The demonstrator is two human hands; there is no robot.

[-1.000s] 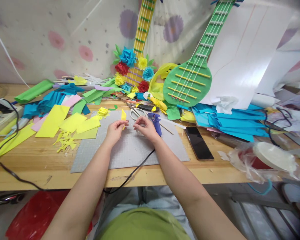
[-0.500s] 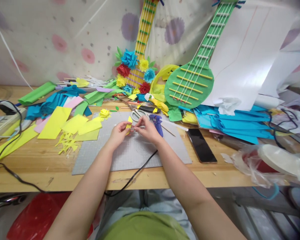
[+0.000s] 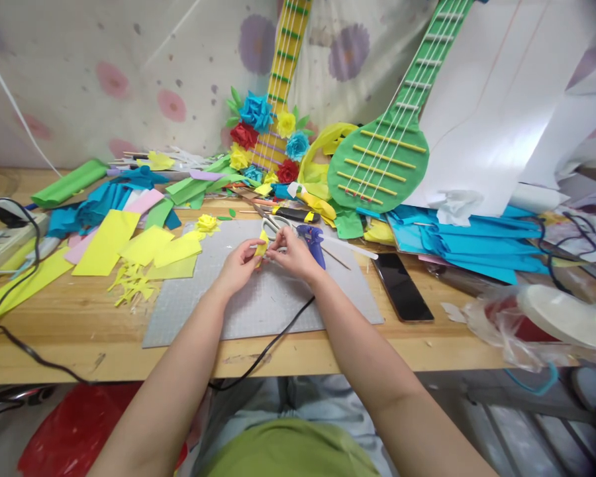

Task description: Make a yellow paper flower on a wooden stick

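Note:
Above the grey cutting mat [image 3: 273,311], my left hand [image 3: 239,266] pinches a small yellow paper piece [image 3: 261,245] between thumb and fingers. My right hand [image 3: 294,255] is closed in a pinch right beside it; whatever its fingertips hold is too small to make out. Just behind my hands lie scissors [image 3: 269,226] with pale handles, partly hidden. A blue glue gun [image 3: 314,241] rests next to my right hand. On the mat's far left edge sits a yellow paper flower [image 3: 208,224].
Yellow paper sheets [image 3: 106,242] and yellow scraps [image 3: 132,283] lie at left. Behind stand a flower-decked yellow paper guitar [image 3: 288,53] and a green one [image 3: 377,165]. A phone [image 3: 403,288] and blue paper [image 3: 467,242] are at right. A black cord [image 3: 278,341] crosses the mat.
My left hand and the yellow paper piece have shifted slightly right, closer to my right hand. The camera view has tilted a little. Both hands keep their pinch.

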